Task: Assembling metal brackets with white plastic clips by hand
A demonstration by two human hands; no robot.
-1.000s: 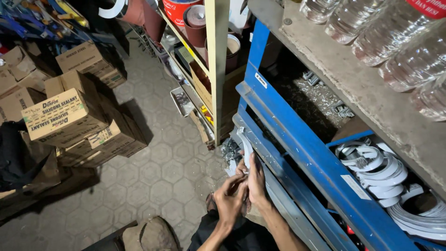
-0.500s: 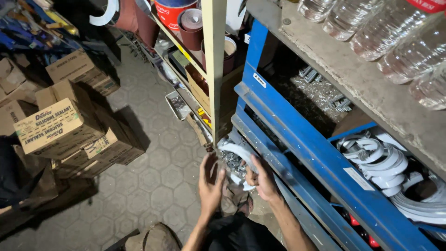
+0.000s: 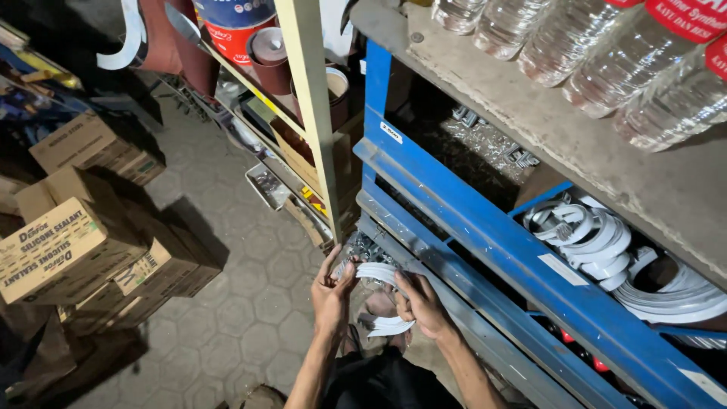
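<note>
My left hand [image 3: 332,291] and my right hand [image 3: 421,304] together hold a curved white strip [image 3: 376,270], bent like an arc, in front of the lowest blue shelf [image 3: 454,227]. A second white curved piece [image 3: 389,326] shows under my right hand. Just behind the strip lies a clear bag of small metal parts [image 3: 362,248], which my left fingers touch. Whether the lower piece is gripped or rests on my lap is unclear.
The blue metal rack holds more white curved strips [image 3: 606,242] and a tray of small metal fittings [image 3: 485,140]. Clear bottles [image 3: 606,53] stand on the top shelf. A yellow rack upright [image 3: 314,121] rises at centre. Cardboard boxes [image 3: 68,242] sit stacked at left on the paved floor [image 3: 250,303].
My view has shifted closer and slightly left. My hands moved apart, left hand out to the strip's left end, and the white strip is now spread between them.
</note>
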